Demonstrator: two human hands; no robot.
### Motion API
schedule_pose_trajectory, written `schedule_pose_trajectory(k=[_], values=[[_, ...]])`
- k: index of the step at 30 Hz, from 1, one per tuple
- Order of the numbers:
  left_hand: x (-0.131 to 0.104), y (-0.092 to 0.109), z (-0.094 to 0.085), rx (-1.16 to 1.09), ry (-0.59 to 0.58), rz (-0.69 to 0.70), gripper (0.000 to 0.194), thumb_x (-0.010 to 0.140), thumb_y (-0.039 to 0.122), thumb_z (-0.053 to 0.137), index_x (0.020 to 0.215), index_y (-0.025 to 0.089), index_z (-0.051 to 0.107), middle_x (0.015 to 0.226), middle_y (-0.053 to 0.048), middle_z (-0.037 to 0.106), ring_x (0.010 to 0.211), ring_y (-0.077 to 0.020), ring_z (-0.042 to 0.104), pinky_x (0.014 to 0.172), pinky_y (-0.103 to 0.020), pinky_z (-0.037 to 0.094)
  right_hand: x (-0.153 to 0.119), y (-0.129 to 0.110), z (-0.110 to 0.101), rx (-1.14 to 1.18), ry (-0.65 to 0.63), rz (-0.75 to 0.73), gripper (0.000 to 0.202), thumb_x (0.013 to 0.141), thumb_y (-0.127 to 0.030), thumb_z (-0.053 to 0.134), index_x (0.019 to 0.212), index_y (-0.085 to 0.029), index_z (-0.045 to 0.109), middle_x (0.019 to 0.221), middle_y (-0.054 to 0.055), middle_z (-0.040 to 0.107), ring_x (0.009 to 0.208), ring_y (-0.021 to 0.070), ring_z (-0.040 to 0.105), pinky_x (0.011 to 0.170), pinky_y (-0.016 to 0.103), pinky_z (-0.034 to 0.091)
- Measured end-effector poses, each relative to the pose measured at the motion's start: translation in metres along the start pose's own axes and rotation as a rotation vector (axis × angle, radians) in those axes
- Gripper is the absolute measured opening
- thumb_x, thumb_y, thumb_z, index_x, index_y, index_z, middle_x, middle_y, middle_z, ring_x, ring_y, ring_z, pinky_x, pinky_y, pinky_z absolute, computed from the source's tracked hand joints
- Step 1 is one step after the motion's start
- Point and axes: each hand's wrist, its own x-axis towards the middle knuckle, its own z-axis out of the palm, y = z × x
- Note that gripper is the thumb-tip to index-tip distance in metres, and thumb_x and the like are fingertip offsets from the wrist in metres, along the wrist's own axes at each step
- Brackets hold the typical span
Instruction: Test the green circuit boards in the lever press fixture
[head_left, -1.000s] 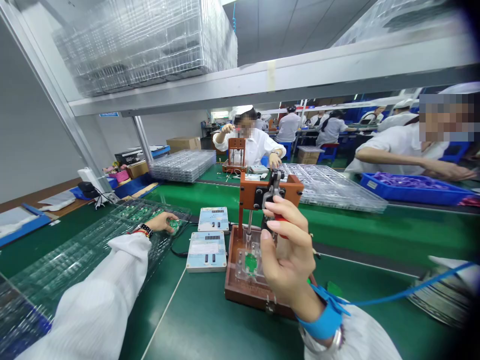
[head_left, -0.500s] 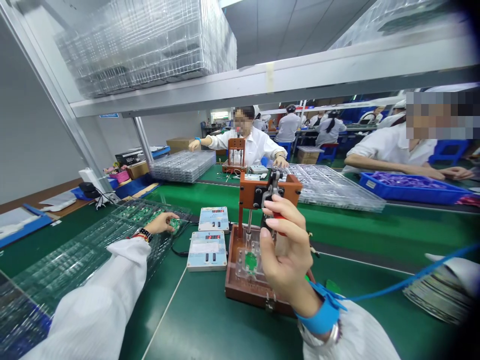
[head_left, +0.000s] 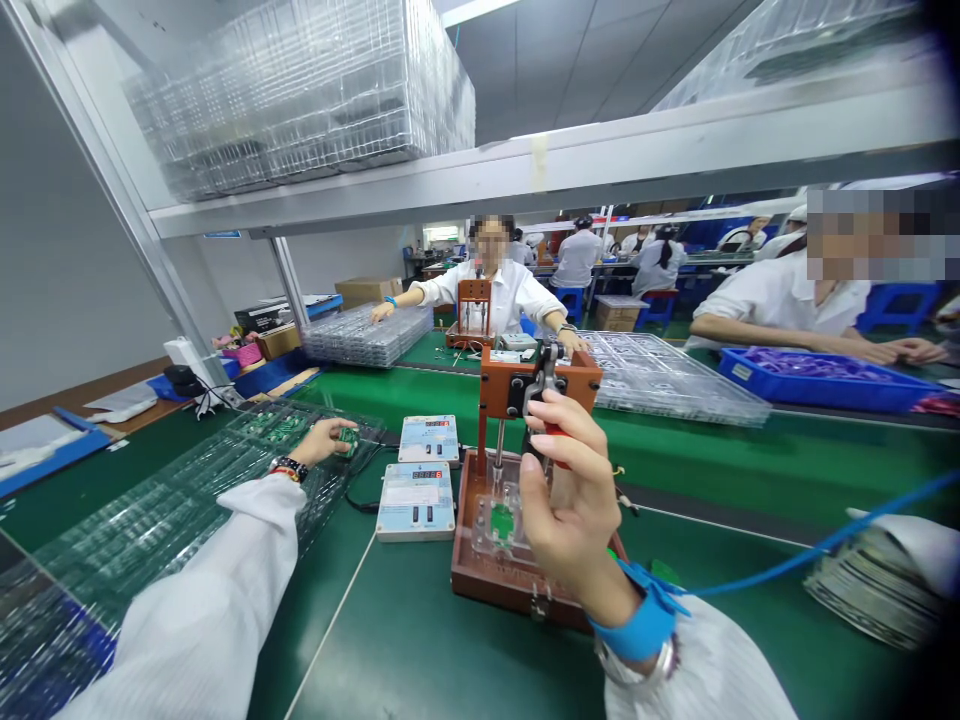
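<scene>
My left hand pinches a small green circuit board over the right end of a clear plastic tray. Other green boards sit in the tray's far pockets. My right hand is wrapped around the red handle of a toggle clamp on a brown press fixture. Beneath the clamp, a green board lies in the fixture's clear holder; my right hand hides part of it. A blue wrist strap circles my right wrist.
Two meter boxes with red digits stand left of the fixture. Ahead, a person works at a similar fixture between clear trays. Another person sits right, behind a blue bin. A shelf beam crosses above.
The board in my left hand has lifted and tilted slightly. My right hand stays on the handle. The red digits on both meters have changed. The person ahead has shifted their arms.
</scene>
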Motion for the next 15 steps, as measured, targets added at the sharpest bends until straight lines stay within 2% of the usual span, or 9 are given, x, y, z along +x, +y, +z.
schedule_pose_trajectory(k=[4,6,7,8,9,11,12,14,15], values=[[-0.011,0.029,-0.018,-0.023,0.226,0.05,0.049,0.069,0.031,0.07,0.112,0.009,0.059,0.087,-0.008,0.067,0.086,-0.0258,0.064,0.075,-0.039,0.053,0.004,-0.002,-0.005,-0.001,-0.036,0.005,0.031,0.084,-0.005,0.048,0.108,-0.024,0.05,0.12,0.008,0.053,0.124,0.0295,0.045,0.093,0.06,0.048],[-0.03,0.051,-0.014,-0.022,0.287,0.117,0.044,0.073,0.026,0.065,0.114,0.012,0.058,0.103,-0.01,0.066,0.099,-0.0259,0.061,0.088,-0.041,0.049,0.009,-0.003,-0.01,-0.018,-0.093,-0.018,0.03,0.084,-0.004,0.049,0.108,-0.023,0.05,0.121,0.008,0.054,0.126,0.0293,0.044,0.096,0.059,0.045],[-0.045,0.063,-0.006,-0.016,0.296,0.163,0.039,0.074,0.023,0.063,0.112,0.014,0.059,0.109,-0.009,0.065,0.104,-0.0251,0.059,0.093,-0.04,0.046,0.012,-0.003,-0.013,-0.036,-0.129,-0.043,0.029,0.085,-0.005,0.05,0.108,-0.023,0.05,0.123,0.008,0.054,0.127,0.0295,0.043,0.098,0.058,0.044],[-0.063,0.075,0.006,-0.007,0.287,0.231,0.033,0.077,0.022,0.062,0.109,0.016,0.061,0.112,-0.007,0.064,0.107,-0.024,0.057,0.096,-0.039,0.045,0.015,-0.001,-0.016,-0.059,-0.165,-0.068,0.028,0.085,-0.006,0.051,0.108,-0.023,0.05,0.126,0.008,0.053,0.128,0.0297,0.043,0.099,0.059,0.042],[-0.084,0.087,0.021,0.031,0.255,0.373,0.027,0.082,0.021,0.058,0.108,0.017,0.062,0.112,-0.008,0.064,0.106,-0.0236,0.058,0.094,-0.039,0.046,0.017,0.001,-0.018,-0.079,-0.189,-0.089,0.027,0.087,-0.008,0.05,0.11,-0.023,0.05,0.128,0.009,0.051,0.128,0.0298,0.042,0.099,0.059,0.041],[-0.13,0.107,0.058,0.092,0.159,0.698,0.026,0.093,0.015,0.042,0.11,0.02,0.061,0.102,-0.008,0.066,0.096,-0.0197,0.06,0.085,-0.035,0.05,0.018,0.007,-0.02,-0.104,-0.198,-0.115,0.026,0.09,-0.014,0.047,0.114,-0.024,0.048,0.131,0.01,0.049,0.128,0.0292,0.043,0.098,0.058,0.042],[-0.153,0.115,0.078,0.141,0.084,0.914,0.031,0.095,0.011,0.035,0.112,0.02,0.059,0.099,-0.008,0.067,0.093,-0.0188,0.06,0.083,-0.034,0.05,0.018,0.011,-0.02,-0.112,-0.187,-0.126,0.025,0.092,-0.017,0.046,0.116,-0.024,0.047,0.13,0.01,0.049,0.126,0.0286,0.045,0.097,0.058,0.043],[-0.192,0.126,0.114,0.353,-0.128,1.193,0.024,0.094,0.015,0.044,0.114,0.018,0.058,0.098,-0.011,0.067,0.09,-0.0201,0.06,0.079,-0.035,0.05,0.017,0.016,-0.02,-0.133,-0.154,-0.181,0.024,0.094,-0.02,0.044,0.117,-0.023,0.046,0.123,0.011,0.054,0.121,0.0276,0.049,0.094,0.056,0.046],[-0.207,0.129,0.129,0.406,-0.168,1.272,0.02,0.093,0.017,0.048,0.11,0.018,0.059,0.095,-0.01,0.067,0.086,-0.0196,0.06,0.075,-0.034,0.05,0.019,0.017,-0.02,-0.15,-0.138,-0.221,0.023,0.094,-0.021,0.045,0.117,-0.023,0.047,0.119,0.011,0.057,0.118,0.0271,0.052,0.092,0.054,0.048]])
